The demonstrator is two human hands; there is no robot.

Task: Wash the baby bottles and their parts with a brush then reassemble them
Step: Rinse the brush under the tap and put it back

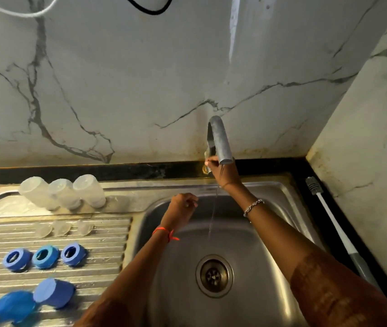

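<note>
Standing upended in a row at the back left of the steel drainboard [107, 234] are three clear baby bottles [61, 193], each touching its neighbour. Nearer the person, on the ribbed part, lie three clear nipples [63, 228] in a line, then three blue screw rings [45, 256], then three blue caps [53, 293] at the bottom left, the leftmost cut by the frame edge. All these parts sit well apart from the basin.

To their right, the left hand [183, 205] hovers over the back left rim of the sink basin [270, 201], its fingers curled in with nothing visible in them; a red thread [165, 232] circles that wrist. A thin stream of water [213, 215] falls from the curved grey faucet [219, 140] into the basin, above the round drain [214, 276]. The right hand [223, 172] reaches up to the foot of the faucet and grips it there, fingers curled round it; a beaded bracelet [252, 206] sits on that wrist.

Farthest right, a bottle brush [329, 218] with a white handle lies on the black counter [305, 171] along the marble wall [117, 90], bristles pointing away from the person.
</note>
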